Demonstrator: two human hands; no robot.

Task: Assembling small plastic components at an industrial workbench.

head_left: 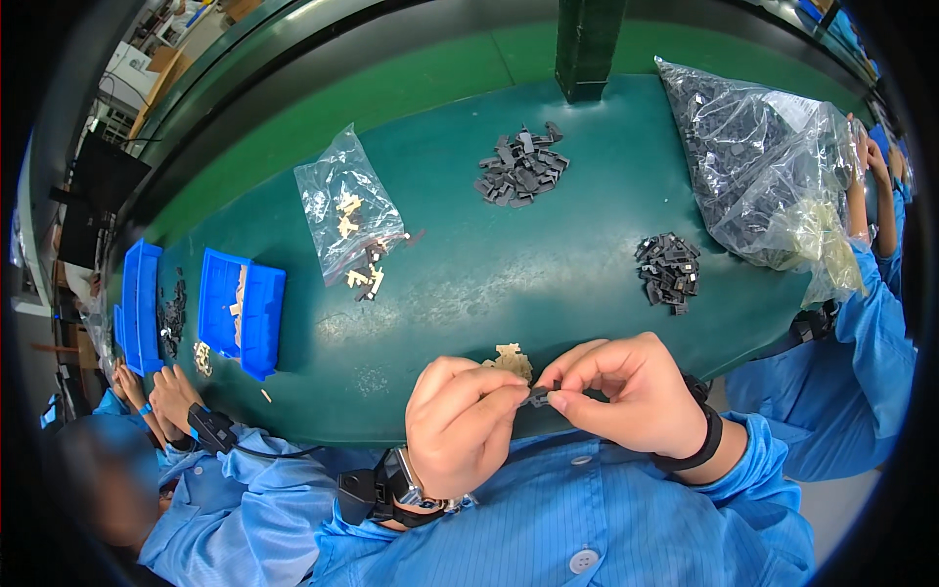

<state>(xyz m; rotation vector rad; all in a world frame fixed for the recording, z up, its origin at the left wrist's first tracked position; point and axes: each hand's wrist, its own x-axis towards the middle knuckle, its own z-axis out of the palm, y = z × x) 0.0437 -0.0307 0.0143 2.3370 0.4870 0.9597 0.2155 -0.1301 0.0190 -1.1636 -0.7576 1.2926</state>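
Observation:
Close to my body, near the table's front edge, both hands meet on a small dark grey plastic part point(538, 396). My left hand point(460, 426) pinches its left end between thumb and fingers. My right hand point(631, 391) grips the other end, thumb underneath and index finger on top. Fingers cover most of the part, so its full shape is hidden. Just beyond my hands lies a small pile of cream plastic pieces point(509, 359), partly hidden by them. Farther right is a heap of dark grey plastic parts point(669, 272).
Another dark heap point(521, 166) lies at mid-back, before a green post point(587, 49). A large clear bag of dark parts point(743, 166) fills the right. Left are a small clear bag point(347, 196) and a blue bin point(259, 323). Co-workers' hands point(174, 399) are at left and far right.

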